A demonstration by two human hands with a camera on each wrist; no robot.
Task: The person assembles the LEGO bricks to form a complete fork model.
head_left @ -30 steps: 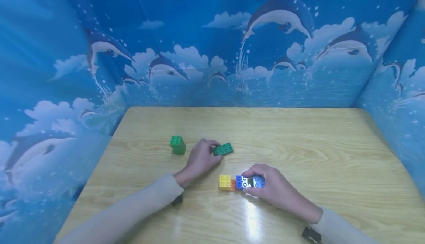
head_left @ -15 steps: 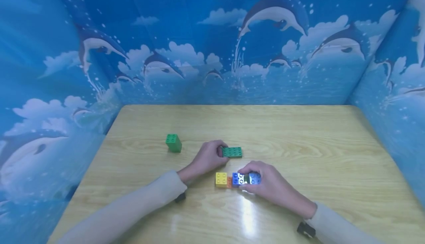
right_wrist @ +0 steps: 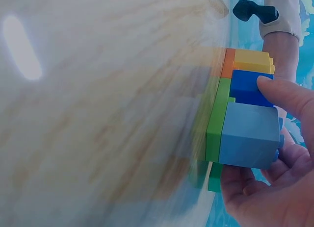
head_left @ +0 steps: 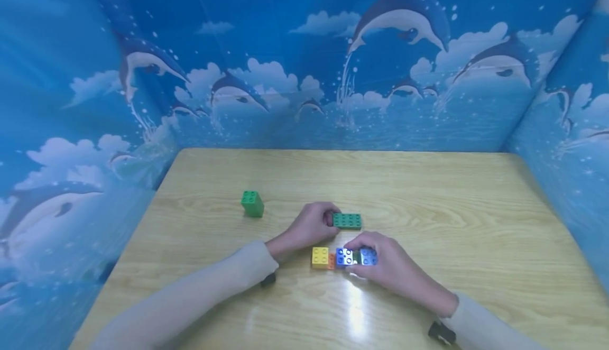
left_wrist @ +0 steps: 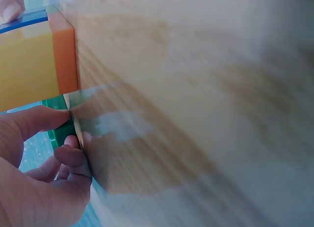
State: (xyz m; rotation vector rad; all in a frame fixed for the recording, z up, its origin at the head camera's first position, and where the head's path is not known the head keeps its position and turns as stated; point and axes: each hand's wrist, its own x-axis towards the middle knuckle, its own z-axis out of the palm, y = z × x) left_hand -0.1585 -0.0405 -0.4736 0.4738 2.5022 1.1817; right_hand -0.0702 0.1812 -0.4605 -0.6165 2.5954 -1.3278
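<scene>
My left hand (head_left: 314, 224) pinches one end of a flat dark green building brick (head_left: 348, 221) between thumb and fingers, low at the tabletop. My right hand (head_left: 387, 257) holds the dark blue brick (right_wrist: 248, 87), its thumb on the near side. That brick and a light blue brick (right_wrist: 249, 134) sit on a light green flat brick (right_wrist: 218, 121), with a small gap between them. At the left end of this row lies an orange flat brick (head_left: 331, 261) bearing a yellow brick (head_left: 320, 257). The dark green brick lies just behind the row.
A tall green brick stack (head_left: 252, 204) stands upright at the back left of the wooden table (head_left: 452, 196). Dolphin-printed cloth walls (head_left: 285, 101) rise at the table's back and sides.
My left hand has slid the dark green brick to the right and turned it in line with the row. My right hand keeps its hold on the dark blue brick, nearly still.
</scene>
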